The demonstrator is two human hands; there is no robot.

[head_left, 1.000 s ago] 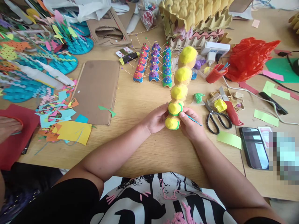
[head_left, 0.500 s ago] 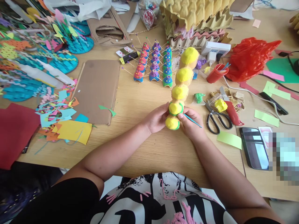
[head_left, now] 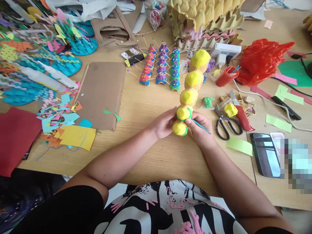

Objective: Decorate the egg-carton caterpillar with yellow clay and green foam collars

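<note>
inside table edge (head_left: 48, 169), domed strip (head_left: 189, 97), in hands (head_left: 163, 125)

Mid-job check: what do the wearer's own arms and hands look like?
The left hand and right hand are ungloved. Both forearms are bare, with no watch or bracelet showing. The left sleeve is short and plain black; the right sleeve barely shows.

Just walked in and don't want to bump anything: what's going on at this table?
A person holds up a strip of five yellow-topped bumps. The left hand grips its left side; the right hand is at its right side, holding a thin blue tool. Green edging shows on the two nearest bumps only. Three rows of small colorful figures stand beyond on the table.
</note>
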